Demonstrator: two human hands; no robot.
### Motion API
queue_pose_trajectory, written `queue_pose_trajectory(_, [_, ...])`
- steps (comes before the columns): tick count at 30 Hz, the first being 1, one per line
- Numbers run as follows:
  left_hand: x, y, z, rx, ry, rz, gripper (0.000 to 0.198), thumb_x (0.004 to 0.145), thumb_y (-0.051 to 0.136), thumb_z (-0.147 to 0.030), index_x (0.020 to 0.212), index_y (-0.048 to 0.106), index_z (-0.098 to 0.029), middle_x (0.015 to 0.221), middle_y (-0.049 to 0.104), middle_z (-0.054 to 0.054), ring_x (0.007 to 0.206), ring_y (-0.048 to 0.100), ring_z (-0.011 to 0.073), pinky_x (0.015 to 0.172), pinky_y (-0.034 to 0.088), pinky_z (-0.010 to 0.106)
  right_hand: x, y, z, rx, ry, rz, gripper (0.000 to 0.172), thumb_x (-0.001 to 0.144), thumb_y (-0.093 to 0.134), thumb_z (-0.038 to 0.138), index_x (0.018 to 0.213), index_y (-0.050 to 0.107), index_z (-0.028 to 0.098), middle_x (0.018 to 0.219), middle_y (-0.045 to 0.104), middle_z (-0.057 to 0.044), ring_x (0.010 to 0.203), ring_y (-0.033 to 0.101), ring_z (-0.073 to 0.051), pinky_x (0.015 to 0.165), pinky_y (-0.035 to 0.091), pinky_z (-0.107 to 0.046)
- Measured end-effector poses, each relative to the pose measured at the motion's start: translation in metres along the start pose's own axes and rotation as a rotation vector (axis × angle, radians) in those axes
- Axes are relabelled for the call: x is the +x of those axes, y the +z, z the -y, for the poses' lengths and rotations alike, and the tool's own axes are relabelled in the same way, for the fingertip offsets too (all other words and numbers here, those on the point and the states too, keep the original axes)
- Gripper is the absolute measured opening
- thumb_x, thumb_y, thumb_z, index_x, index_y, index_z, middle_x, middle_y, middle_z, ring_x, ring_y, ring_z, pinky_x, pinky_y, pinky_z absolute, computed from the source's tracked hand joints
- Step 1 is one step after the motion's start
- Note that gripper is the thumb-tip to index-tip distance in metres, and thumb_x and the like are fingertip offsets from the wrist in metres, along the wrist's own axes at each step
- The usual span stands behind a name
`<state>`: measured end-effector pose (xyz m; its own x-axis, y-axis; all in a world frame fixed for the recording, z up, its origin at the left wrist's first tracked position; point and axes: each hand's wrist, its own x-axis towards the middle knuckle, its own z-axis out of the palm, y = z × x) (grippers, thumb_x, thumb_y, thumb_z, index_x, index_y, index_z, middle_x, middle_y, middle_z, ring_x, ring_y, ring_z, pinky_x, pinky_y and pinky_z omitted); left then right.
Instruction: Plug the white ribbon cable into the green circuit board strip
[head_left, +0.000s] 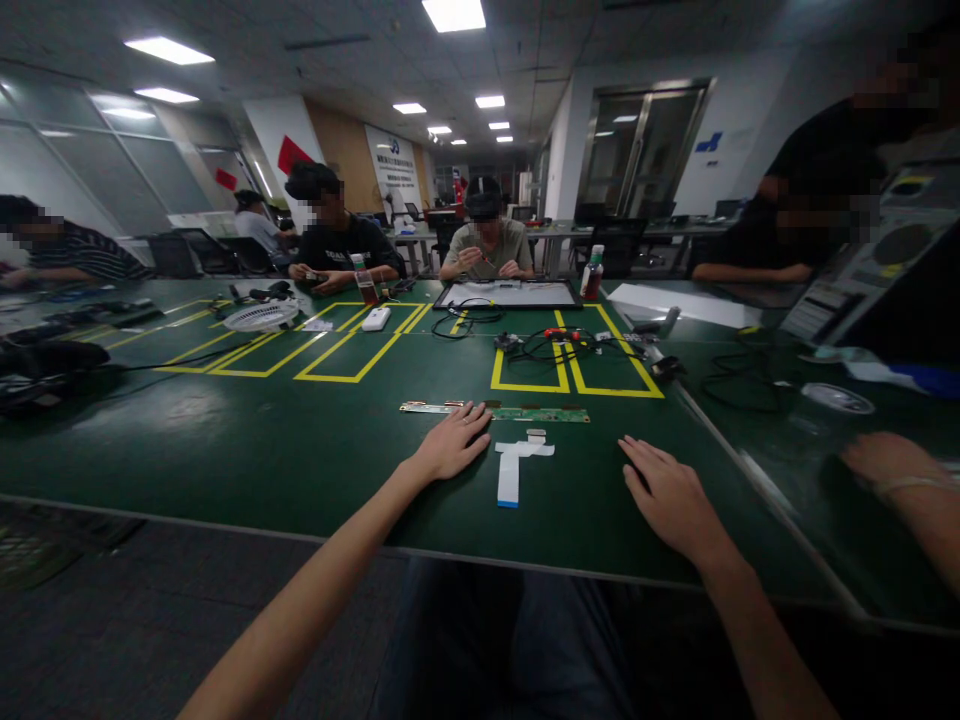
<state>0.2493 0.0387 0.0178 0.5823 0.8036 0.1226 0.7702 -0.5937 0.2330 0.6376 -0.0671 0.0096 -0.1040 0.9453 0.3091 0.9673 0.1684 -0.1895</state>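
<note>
On the green table (247, 440) lies a long, narrow green circuit board (540, 413). My left hand (454, 442) rests flat with its fingers spread, the fingertips at the board's near edge and over part of it. Just right of that hand is a white flat ribbon cable (508, 472) with a blue end, bent into an angled shape. A small pale connector piece (535, 436) sits at its upper end. Farther right, my right hand (667, 490) lies on the tabletop, fingers stretched out, holding nothing and apart from the cable.
Yellow tape outlines (615, 393) mark the table beyond the board. Black cables with a red tool (562, 335) lie there. Across the table a person (487, 245) works over a framed panel (510, 294). Another person's hand (892, 460) is at right, near a computer case (877, 250).
</note>
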Motion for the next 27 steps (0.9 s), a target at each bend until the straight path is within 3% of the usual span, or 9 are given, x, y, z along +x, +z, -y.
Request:
queue_pose_trajectory(7, [0.015, 0.004, -0.037, -0.042, 0.075, 0.025, 0.067, 0.113, 0.013, -0.050, 0.166, 0.036, -0.016, 0.174, 0.031, 0.007, 0.165, 0.021, 0.0258, 0.135, 0.018, 0.045, 0.000, 0.003, -0.003, -0.001, -0.012, -0.014, 0.052, 0.107, 0.036, 0.036, 0.151, 0.058, 0.019, 0.156, 0.059, -0.012, 0.145, 0.053, -0.030, 0.116, 0.046, -0.055])
queue_pose_trajectory(16, [0.013, 0.009, -0.044, -0.078, 0.046, -0.037, 0.067, 0.112, 0.017, -0.053, 0.164, 0.042, -0.017, 0.171, 0.036, 0.009, 0.163, 0.026, 0.0273, 0.133, 0.023, 0.049, 0.001, 0.002, -0.003, 0.007, -0.019, -0.021, 0.051, 0.107, 0.037, 0.035, 0.149, 0.060, 0.016, 0.155, 0.060, -0.013, 0.144, 0.054, -0.032, 0.115, 0.046, -0.057])
queue_pose_trajectory(21, [0.007, 0.010, -0.041, -0.066, 0.036, -0.062, 0.066, 0.113, 0.020, -0.052, 0.162, 0.045, -0.016, 0.170, 0.039, 0.010, 0.162, 0.028, 0.0277, 0.133, 0.024, 0.048, 0.003, -0.013, 0.022, 0.193, -0.149, -0.033, 0.047, 0.107, 0.042, 0.036, 0.147, 0.061, 0.020, 0.149, 0.065, -0.011, 0.142, 0.056, -0.027, 0.119, 0.045, -0.051])
queue_pose_trajectory(23, [0.006, 0.009, -0.039, -0.057, 0.039, -0.063, 0.065, 0.113, 0.021, -0.051, 0.161, 0.045, -0.017, 0.170, 0.038, 0.010, 0.162, 0.028, 0.0284, 0.133, 0.024, 0.049, 0.004, -0.018, 0.039, 0.243, -0.207, 0.029, 0.047, 0.108, 0.044, 0.041, 0.147, 0.061, 0.022, 0.149, 0.065, -0.010, 0.141, 0.056, -0.025, 0.121, 0.044, -0.048])
queue_pose_trajectory(27, [0.005, 0.009, -0.039, -0.041, 0.041, -0.073, 0.063, 0.112, 0.025, -0.051, 0.160, 0.047, -0.016, 0.171, 0.036, 0.013, 0.162, 0.029, 0.0287, 0.132, 0.026, 0.050, 0.009, -0.012, 0.068, 0.191, -0.294, 0.146, 0.057, 0.108, 0.044, 0.050, 0.158, 0.049, 0.024, 0.163, 0.052, -0.009, 0.151, 0.045, -0.028, 0.124, 0.040, -0.052])
